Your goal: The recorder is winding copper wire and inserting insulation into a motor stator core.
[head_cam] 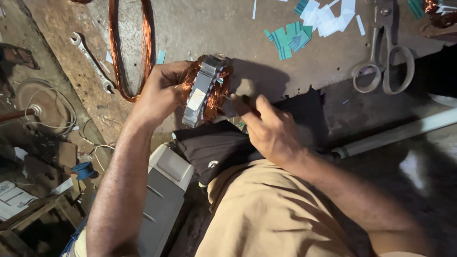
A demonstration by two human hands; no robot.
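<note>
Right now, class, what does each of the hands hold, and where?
Left hand grips the motor stator by its copper-wound side; right hand pinches a thin tool.

Dim overhead light, hard shadows, murky edges

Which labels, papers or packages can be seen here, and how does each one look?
Sticker: pale rectangle on the metal motor core held by the left hand.
Paper slips: white and green cut pieces, scattered on the bench's far side.
Printed sheet: white, at the lower left edge.
</note>
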